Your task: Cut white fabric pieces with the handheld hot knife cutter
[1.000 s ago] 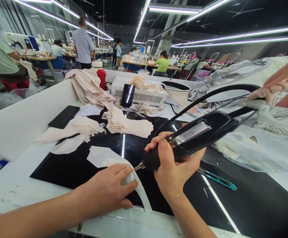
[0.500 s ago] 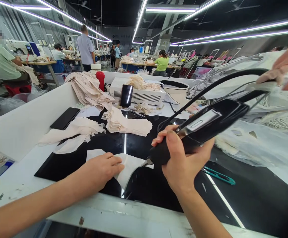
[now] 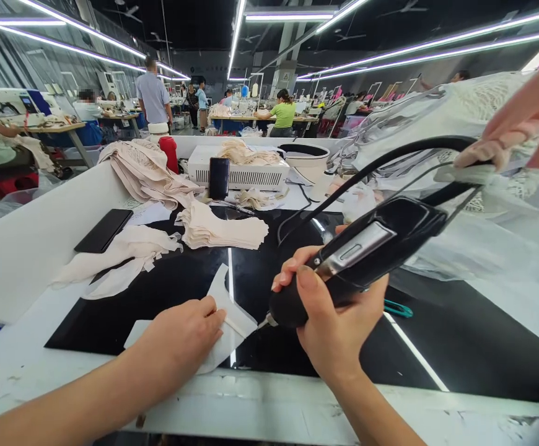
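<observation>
My left hand (image 3: 188, 331) presses its closed fingers on a small white fabric piece (image 3: 230, 306) lying on the black glossy board (image 3: 195, 260). Part of the cloth is hidden under the hand. My right hand (image 3: 334, 310) is wrapped around a black corded handheld cutter (image 3: 357, 248) with a silver panel. Its thin metal tip points down and left, at the fabric's right corner. Another person's hand (image 3: 497, 145) reaches in from the upper right, by the tool's thick black cord. A second white piece (image 3: 135, 333) shows beside my left wrist.
A stack of cream fabric pieces (image 3: 223, 228) lies beyond my hands, with loose strips (image 3: 121, 254) and a dark phone (image 3: 105, 230) to the left. Behind stand a white vented box (image 3: 239, 173) and an upright phone (image 3: 219, 178). A teal snipper (image 3: 398, 308) lies right, near plastic-wrapped cloth (image 3: 464, 254).
The white fabric piece has turned, one end now pointing up and away. My left hand has shifted left and nearer. The cutter stays in my right hand, and the view has swung slightly right.
</observation>
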Demonstrator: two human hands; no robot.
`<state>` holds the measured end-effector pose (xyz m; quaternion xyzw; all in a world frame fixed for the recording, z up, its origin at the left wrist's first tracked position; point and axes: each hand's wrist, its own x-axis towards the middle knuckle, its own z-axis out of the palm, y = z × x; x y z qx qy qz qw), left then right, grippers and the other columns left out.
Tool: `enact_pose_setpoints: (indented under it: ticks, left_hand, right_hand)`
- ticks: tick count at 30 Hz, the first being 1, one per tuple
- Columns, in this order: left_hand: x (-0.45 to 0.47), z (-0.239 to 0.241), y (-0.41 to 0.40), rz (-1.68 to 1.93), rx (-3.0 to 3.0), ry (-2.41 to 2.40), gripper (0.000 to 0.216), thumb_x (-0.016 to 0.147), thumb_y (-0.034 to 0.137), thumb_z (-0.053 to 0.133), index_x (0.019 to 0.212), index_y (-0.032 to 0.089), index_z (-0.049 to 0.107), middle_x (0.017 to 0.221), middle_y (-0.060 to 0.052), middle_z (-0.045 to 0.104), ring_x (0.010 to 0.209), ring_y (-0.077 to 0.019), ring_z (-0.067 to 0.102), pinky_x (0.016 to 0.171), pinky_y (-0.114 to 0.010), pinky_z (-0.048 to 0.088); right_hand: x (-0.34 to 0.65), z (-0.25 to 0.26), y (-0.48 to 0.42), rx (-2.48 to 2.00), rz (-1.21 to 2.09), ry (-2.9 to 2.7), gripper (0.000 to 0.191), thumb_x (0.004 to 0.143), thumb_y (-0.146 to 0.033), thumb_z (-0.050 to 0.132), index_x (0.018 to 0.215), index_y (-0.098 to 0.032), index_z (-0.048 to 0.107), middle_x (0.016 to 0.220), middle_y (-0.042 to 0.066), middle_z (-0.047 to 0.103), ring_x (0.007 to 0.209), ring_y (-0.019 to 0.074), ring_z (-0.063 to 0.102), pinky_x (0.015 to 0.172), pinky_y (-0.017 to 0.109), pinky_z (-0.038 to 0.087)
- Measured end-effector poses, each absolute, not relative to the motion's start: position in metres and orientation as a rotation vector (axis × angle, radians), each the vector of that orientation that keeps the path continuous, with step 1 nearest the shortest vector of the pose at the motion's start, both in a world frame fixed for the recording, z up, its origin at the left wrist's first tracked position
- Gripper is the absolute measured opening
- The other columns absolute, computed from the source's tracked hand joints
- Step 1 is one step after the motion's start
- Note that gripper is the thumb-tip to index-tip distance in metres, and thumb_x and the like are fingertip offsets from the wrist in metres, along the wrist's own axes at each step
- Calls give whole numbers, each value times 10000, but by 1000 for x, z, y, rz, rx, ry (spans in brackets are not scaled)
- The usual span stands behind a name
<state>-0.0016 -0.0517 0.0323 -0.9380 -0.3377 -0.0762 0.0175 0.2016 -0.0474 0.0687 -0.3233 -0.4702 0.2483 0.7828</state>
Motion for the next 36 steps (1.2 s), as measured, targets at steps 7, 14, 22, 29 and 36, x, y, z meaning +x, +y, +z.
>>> enact_pose_setpoints:
  ticks: [7,14,22,29,36]
  left_hand:
    - [2,29,-51,-320,-2879,-865,354,828,-119,464,984,160,616,967,-77,672,788,-230,641,704,-349,594]
    - [23,24,-53,-427,-2993,-592,286,967,-70,455,986,152,634,979,-75,690,857,-208,661,789,-313,614]
    - [28,10,-44,-445,-3008,-530,216,1064,18,462,1126,113,645,1079,-111,709,987,-223,699,883,-327,623]
    - [18,7,-44,-551,-3002,-600,254,1060,20,484,1260,108,614,1099,-103,728,1033,-212,709,911,-309,637]
    - [18,4,-46,-642,-2940,-683,224,1121,109,452,1248,101,637,1128,-125,750,1029,-223,734,895,-329,657]
  right_hand:
    - [198,70,-42,-704,515,-988,385,808,-219,844,1010,-297,525,757,-108,709,499,117,634,472,261,579]
    - [194,68,-44,-727,512,-973,407,803,-283,874,998,-305,518,749,-108,684,497,118,617,470,267,583]
    - [193,69,-45,-707,511,-983,418,789,-241,873,1019,-307,530,745,-114,705,480,112,619,464,256,582]
    - [192,71,-47,-700,536,-966,427,759,-169,834,1040,-305,543,739,-117,721,493,116,633,478,259,596]
    - [192,70,-47,-674,549,-972,414,786,-164,849,1030,-308,548,760,-106,723,482,99,616,482,244,586]
